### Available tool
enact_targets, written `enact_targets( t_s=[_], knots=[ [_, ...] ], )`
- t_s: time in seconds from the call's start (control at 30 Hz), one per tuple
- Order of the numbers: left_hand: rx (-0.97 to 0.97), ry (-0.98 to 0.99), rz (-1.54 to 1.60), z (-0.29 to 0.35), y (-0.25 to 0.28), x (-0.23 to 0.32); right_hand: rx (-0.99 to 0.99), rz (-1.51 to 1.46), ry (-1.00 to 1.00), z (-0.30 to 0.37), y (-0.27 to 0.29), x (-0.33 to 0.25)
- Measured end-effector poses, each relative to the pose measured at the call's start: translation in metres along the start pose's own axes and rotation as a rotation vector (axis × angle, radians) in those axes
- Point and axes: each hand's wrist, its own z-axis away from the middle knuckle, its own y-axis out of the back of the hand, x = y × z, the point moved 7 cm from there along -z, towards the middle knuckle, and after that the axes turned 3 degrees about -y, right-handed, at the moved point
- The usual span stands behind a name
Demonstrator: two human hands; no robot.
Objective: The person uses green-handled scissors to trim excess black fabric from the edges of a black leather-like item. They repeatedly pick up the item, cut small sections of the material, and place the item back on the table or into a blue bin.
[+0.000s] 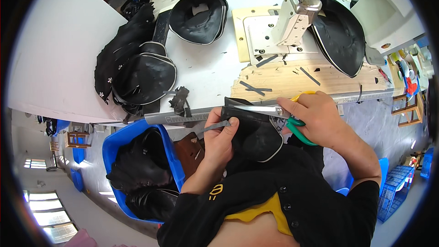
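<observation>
Black padded leather piece with white piping (pixel 256 132) sits at the surface's edge, pinched in your left hand (pixel 219 139) beside a grey offcut strip (pixel 215 126), while your right hand (pixel 315 114), clamped on green-handled scissors (pixel 274 111), trims it; next, a steady cut along the edge.

So the black padded piece (pixel 256 135) is a curved, cup-like bit of dark material with a thin white piping line running along its lower right edge. It's held up off the desk, just past the near edge, tilted with its top edge toward the desk. The scissors (pixel 279 112) have green and yellow handles and long silver blades, lying flat across the piece's top edge, tips pointing left. A thin grey offcut strip (pixel 215 126) sticks out left from the piece.
</observation>
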Motion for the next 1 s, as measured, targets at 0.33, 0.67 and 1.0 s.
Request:
enact_targets(
  t_s=[0.33, 0.67, 1.0],
  knots=[
    [0.025, 0.006, 0.050, -0.005, 0.000, 0.001, 0.136, 0.273, 0.052, -0.002, 0.013, -0.007],
    [0.002, -0.013, -0.055, -0.005, -0.015, 0.001, 0.169, 0.355, 0.079, -0.008, 0.015, -0.016],
    [0.027, -0.016, -0.010, -0.012, -0.010, 0.002, 0.142, 0.341, 0.053, -0.004, 0.017, -0.015]
  ],
)
